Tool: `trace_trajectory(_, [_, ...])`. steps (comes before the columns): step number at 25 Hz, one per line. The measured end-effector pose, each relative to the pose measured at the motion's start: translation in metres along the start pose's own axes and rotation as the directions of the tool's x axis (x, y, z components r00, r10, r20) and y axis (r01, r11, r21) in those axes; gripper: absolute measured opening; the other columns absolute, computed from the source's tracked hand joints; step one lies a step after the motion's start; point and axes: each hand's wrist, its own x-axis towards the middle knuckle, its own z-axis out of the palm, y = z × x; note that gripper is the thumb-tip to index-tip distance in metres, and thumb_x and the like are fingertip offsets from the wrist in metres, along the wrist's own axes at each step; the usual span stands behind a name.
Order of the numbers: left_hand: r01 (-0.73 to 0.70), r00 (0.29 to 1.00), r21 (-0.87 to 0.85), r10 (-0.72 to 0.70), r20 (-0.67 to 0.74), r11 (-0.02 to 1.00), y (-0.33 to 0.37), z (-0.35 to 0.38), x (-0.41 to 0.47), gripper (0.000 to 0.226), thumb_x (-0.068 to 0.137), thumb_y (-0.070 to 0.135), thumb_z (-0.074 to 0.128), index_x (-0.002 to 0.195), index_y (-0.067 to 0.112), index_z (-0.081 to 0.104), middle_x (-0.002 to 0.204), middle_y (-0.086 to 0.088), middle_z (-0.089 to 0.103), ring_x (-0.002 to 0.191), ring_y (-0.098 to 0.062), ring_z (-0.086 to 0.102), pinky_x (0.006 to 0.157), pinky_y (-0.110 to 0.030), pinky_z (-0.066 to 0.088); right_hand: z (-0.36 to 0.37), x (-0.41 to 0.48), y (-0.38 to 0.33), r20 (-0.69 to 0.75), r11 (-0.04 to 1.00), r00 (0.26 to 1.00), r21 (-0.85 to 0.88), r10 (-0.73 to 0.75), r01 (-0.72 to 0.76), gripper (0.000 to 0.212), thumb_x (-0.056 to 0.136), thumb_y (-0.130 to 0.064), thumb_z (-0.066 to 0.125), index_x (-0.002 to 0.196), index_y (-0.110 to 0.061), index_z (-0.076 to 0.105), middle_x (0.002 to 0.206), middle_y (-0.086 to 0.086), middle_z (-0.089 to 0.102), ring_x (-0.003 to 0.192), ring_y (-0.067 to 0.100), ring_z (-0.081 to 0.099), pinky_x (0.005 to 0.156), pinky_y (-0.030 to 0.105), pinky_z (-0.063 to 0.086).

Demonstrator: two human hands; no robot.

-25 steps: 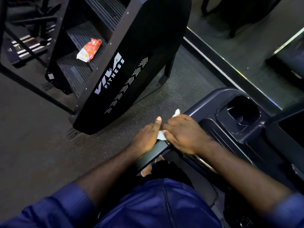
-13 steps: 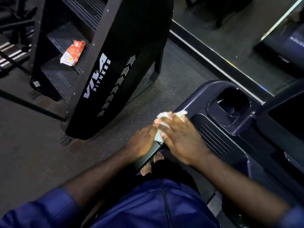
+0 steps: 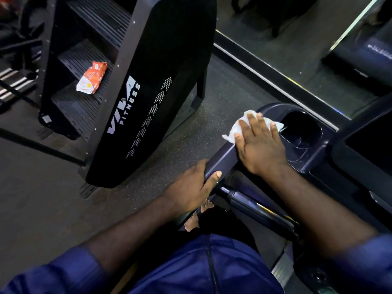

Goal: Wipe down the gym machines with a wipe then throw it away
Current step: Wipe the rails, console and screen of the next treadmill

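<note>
My right grip (image 3: 259,145) lies flat, fingers straight and a little spread, pressing the white wipe (image 3: 237,126) down on the top of the dark blue machine console (image 3: 314,162), right of centre in the frame. The wipe is crumpled under my fingers, and its edges stick out beyond the fingertips toward the top of the frame and to the left of my hand. It sits at the near left rim of the cup holder (image 3: 301,130), a deep black recess just right of my fingers. My left grip (image 3: 191,187) is wrapped round the handrail (image 3: 222,158) that runs down from the console toward the lower centre, with the thumb lying along its top and the fingers curled over its far side. A bare stretch of rail lies between my two grips, so they do not touch. Below the rail I can see a toes-forward bare foot (image 3: 203,211), and my blue shirt (image 3: 201,268) fills the bottom of the frame. Across the speckled dark floor (image 3: 53,198), in the upper left, stands a black stair climber (image 3: 161,71) with "VILA FITNESS" printed white on its side panel. An orange and white packet (image 3: 92,78) lies on one of its ribbed steps. A mirror (image 3: 297,49) runs along the upper right.
</note>
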Motion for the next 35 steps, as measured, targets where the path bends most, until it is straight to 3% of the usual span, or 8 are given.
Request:
trace_trajectory(2, [-0.029, 1.0, 0.034, 0.028, 0.011, 0.999, 0.003, -0.003, 0.004, 0.061, 0.107, 0.066, 0.031, 0.149, 0.021, 0.034, 0.136, -0.007, 0.062, 0.115, -0.025, 0.063, 0.098, -0.045, 0.053, -0.004, 0.007, -0.002, 0.016, 0.997, 0.998, 0.047, 0.067, -0.068, 0.065, 0.109, -0.048, 0.011, 0.166, -0.018, 0.017, 0.175, 0.007, -0.002, 0.161, 0.026, -0.004, 0.13, 0.047, 0.001])
trace_trajectory(7, [-0.105, 0.994, 0.097, 0.101, 0.044, 0.99, 0.02, -0.006, 0.022, 0.068, 0.105, 0.055, 0.046, 0.155, 0.015, 0.025, 0.144, -0.013, 0.052, 0.125, -0.03, 0.056, 0.103, -0.043, 0.047, 0.009, -0.025, -0.004, 0.045, 0.997, 0.996, 0.035, -0.072, 0.071, 0.066, 0.109, -0.052, 0.01, 0.166, -0.019, 0.013, 0.175, 0.008, -0.005, 0.161, 0.027, -0.004, 0.131, 0.046, 0.007])
trace_trajectory(11, [-0.146, 0.989, 0.139, 0.141, 0.041, 0.98, 0.04, -0.007, 0.047, 0.092, 0.097, 0.054, 0.059, 0.164, 0.015, 0.009, 0.155, -0.015, 0.038, 0.135, -0.034, 0.049, 0.11, -0.047, 0.045, -0.016, 0.039, 0.01, 0.097, 0.984, 0.981, 0.031, 0.17, -0.174, 0.069, 0.109, -0.05, 0.021, 0.164, -0.01, 0.017, 0.174, 0.017, -0.005, 0.161, 0.032, -0.006, 0.13, 0.047, 0.002])
trace_trajectory(16, [-0.148, 0.989, 0.184, 0.145, 0.029, 0.972, 0.045, 0.002, 0.047, 0.092, 0.1, 0.046, 0.055, 0.167, 0.012, 0.001, 0.162, -0.014, 0.028, 0.142, -0.034, 0.043, 0.115, -0.049, 0.04, -0.002, 0.024, 0.015, 0.075, 0.994, 0.991, -0.003, 0.111, -0.111, 0.076, 0.105, -0.056, 0.013, 0.165, -0.009, 0.013, 0.173, 0.021, -0.003, 0.16, 0.036, -0.002, 0.13, 0.048, 0.003])
trace_trajectory(20, [-0.147, 0.989, 0.184, 0.151, -0.005, 0.972, 0.046, 0.0, 0.049, 0.09, 0.102, 0.046, 0.054, 0.167, 0.013, 0.001, 0.16, -0.013, 0.03, 0.139, -0.034, 0.045, 0.114, -0.049, 0.041, -0.032, 0.073, 0.033, 0.158, 0.921, 0.909, 0.001, 0.385, -0.39, 0.08, 0.106, -0.056, 0.016, 0.165, -0.003, 0.006, 0.172, 0.023, -0.007, 0.16, 0.036, -0.007, 0.13, 0.048, -0.002])
trace_trajectory(25, [-0.129, 0.992, 0.189, 0.127, 0.018, 0.973, 0.046, 0.0, 0.048, 0.092, 0.101, 0.046, 0.055, 0.167, 0.014, 0.0, 0.159, -0.012, 0.03, 0.139, -0.033, 0.043, 0.113, -0.051, 0.041, -0.009, 0.049, 0.014, 0.125, 0.954, 0.946, -0.035, 0.299, -0.297, 0.083, 0.105, -0.062, 0.019, 0.165, -0.008, 0.003, 0.171, 0.024, -0.011, 0.159, 0.039, -0.01, 0.127, 0.049, -0.006])
trace_trajectory(29, [-0.129, 0.991, 0.167, 0.13, 0.005, 0.977, 0.047, 0.002, 0.05, 0.092, 0.1, 0.047, 0.056, 0.167, 0.018, 0.001, 0.156, -0.009, 0.032, 0.137, -0.032, 0.044, 0.113, -0.053, 0.043, -0.052, 0.089, 0.061, 0.265, 0.825, 0.79, -0.038, 0.553, -0.564, 0.089, 0.101, -0.068, 0.017, 0.165, -0.006, 0.013, 0.17, 0.029, 0.006, 0.158, 0.044, 0.006, 0.129, 0.05, 0.006])
trace_trajectory(35, [-0.121, 0.993, 0.15, 0.119, 0.022, 0.981, 0.045, 0.001, 0.054, 0.091, 0.099, 0.046, 0.057, 0.166, 0.023, 0.001, 0.154, -0.008, 0.032, 0.136, -0.032, 0.045, 0.113, -0.052, 0.043, -0.019, 0.06, 0.024, 0.165, 0.92, 0.906, -0.067, 0.391, -0.385, 0.092, 0.101, -0.068, 0.021, 0.164, -0.004, 0.003, 0.169, 0.032, -0.005, 0.158, 0.045, -0.006, 0.126, 0.053, -0.008])
